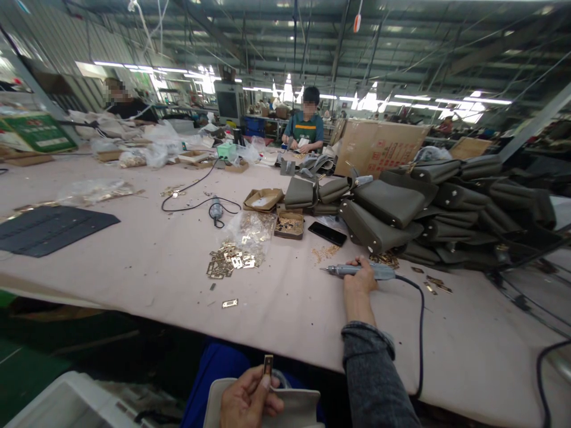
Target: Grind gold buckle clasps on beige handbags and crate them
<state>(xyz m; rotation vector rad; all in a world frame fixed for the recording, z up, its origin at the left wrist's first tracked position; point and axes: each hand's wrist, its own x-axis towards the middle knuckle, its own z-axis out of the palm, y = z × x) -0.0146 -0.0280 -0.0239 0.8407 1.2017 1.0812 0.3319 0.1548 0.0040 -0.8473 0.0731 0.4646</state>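
Note:
At the bottom of the view my left hand [250,398] pinches a small gold metal plate [267,364] upright between thumb and fingers. Under that hand a light grey-beige bag piece [298,404] rests at my lap; whether the fingers grip it too, I cannot tell. My right hand [362,276] is wrapped round a grey electric screwdriver [383,271] lying low over the table, its bit pointing left. Tiny gold screws [325,254] are scattered just beyond the bit. A pile of gold rectangular plates [227,261] spills from a plastic bag, and one loose plate [230,303] lies nearer the edge.
Dark olive bags [388,202] are heaped on the right. A black phone [328,233] and a small box of screws [289,226] sit mid-table. Another corded screwdriver [216,209] lies beyond. The screwdriver cord [422,333] hangs over the front edge. A co-worker [306,125] sits across.

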